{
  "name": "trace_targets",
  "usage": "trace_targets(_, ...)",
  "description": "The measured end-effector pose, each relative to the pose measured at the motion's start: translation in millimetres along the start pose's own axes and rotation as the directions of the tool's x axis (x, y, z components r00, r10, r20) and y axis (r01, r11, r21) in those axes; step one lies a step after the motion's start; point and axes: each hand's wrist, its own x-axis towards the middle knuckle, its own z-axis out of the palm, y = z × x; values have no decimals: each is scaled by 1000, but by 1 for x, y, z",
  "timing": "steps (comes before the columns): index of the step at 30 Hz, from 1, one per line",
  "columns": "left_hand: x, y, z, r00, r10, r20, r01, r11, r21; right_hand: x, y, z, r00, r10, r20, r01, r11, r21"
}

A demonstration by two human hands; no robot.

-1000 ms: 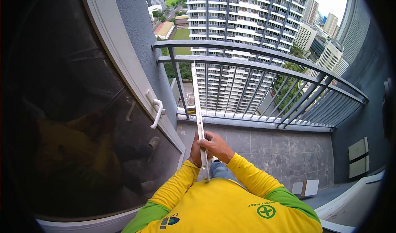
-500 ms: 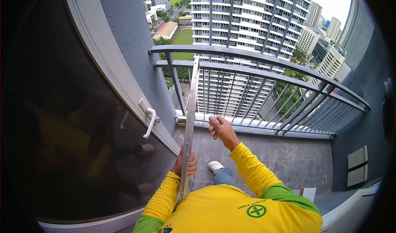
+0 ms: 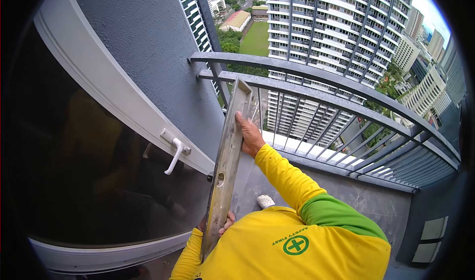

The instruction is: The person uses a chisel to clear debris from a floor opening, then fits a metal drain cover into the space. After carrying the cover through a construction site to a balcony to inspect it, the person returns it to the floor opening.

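Observation:
A long, worn metal spirit level [image 3: 226, 153] with an oval vial window slants up from my body, its far end in front of the balcony railing. My right hand [image 3: 250, 137] is closed on its right edge in the upper part, thumb lying against the face. Lower down, close to my chest, my left hand [image 3: 227, 222] grips the level from behind; only some of its fingers show past the edge. The level's near end lies against or just over my yellow shirt.
A glass door in a white frame with a white handle [image 3: 175, 154] stands at my left, next to a grey textured wall [image 3: 143, 57]. The grey metal railing [image 3: 316, 74] curves across the front, with a long drop beyond. Grey tiles [image 3: 341, 191] cover the floor.
My right hand has gone from beside the spirit level onto its upper part. The level has turned its broad face toward me and tilted rightward at the top. The view has shifted left.

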Motion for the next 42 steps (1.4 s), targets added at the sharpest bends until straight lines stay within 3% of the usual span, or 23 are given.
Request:
trace_targets(1, 2, -3, 13, 976, 145, -163, -131, 987, 94, -7, -4, 12, 1000, -20, 5, 20, 1000, -11)
trace_targets(2, 2, -5, 15, 971, 165, -170, -151, 984, 96, -7, -6, 19, 999, -42, 13, 43, 999, -23)
trace_targets(4, 0, -14, 22, 830, 351, -434, -210, 917, 339, -2, 1, 21, 999, 19, 45, -18, 999, -34)
trace_targets(5, 0, -18, 26, 818, 369, -441, -229, 912, 339, 2, 5, 23, 996, 58, 63, -55, 997, -47)
trace_targets(7, 5, -24, 44, 671, 521, -528, -227, 822, 522, 11, 24, 25, 989, 102, 107, -95, 993, -67)
trace_targets(8, 7, -27, 50, 654, 535, -535, -243, 818, 521, 16, 36, 27, 983, 125, 137, -115, 990, -84)
trace_targets(11, 9, -37, 63, 509, 699, -503, -50, 607, 793, 17, 62, 43, 966, 209, 149, -202, 977, -61)
trace_targets(12, 9, -40, 64, 489, 711, -506, -60, 606, 793, 20, 71, 46, 952, 253, 174, -248, 968, -50)
trace_targets(14, 8, -48, 66, 344, 749, -566, -36, 613, 789, 23, 91, 53, 945, 300, 132, -295, 954, -54)
trace_targets(17, 2, -61, 69, 243, 757, -606, -42, 633, 773, 22, 117, 54, 909, 378, 174, -381, 925, -19)
trace_targets(20, -5, -70, 74, 197, 759, -621, -65, 642, 764, 29, 151, 37, 876, 417, 243, -401, 909, -111)
trace_targets(24, -23, -82, 69, 176, 747, -641, -76, 660, 748, 21, 172, 37, 852, 482, 203, -466, 876, -125)
trace_targets(28, -41, -92, 72, 224, 703, -675, -73, 702, 708, 6, 191, 29, 829, 526, 190, -515, 851, -107)
trace_targets(31, -71, -123, 45, 331, 702, -631, -99, 691, 716, -20, 193, 32, 836, 538, 104, -527, 841, -121)
trace_targets(34, -105, -146, 34, 328, 601, -729, -58, 783, 619, -48, 203, 17, 799, 598, 69, -583, 797, -159)
trace_targets(35, -114, -152, 32, 310, 604, -734, -88, 787, 611, -59, 205, 15, 785, 613, 86, -597, 787, -158)
trace_targets(37, -135, -162, 28, 161, 554, -817, 103, 814, 572, -82, 213, 13, 774, 622, 117, -601, 781, -173)
trace_targets(38, -147, -171, 22, 150, 549, -822, 80, 822, 563, -95, 218, 12, 758, 642, 114, -618, 763, -187)
trace_targets(40, -167, -189, 6, 49, 531, -846, 300, 800, 519, -119, 221, 24, 705, 709, 18, -679, 682, -273)
trace_targets(42, -178, -212, -3, -20, 573, -819, 338, 775, 534, -138, 228, 33, 647, 762, 30, -716, 620, -320)
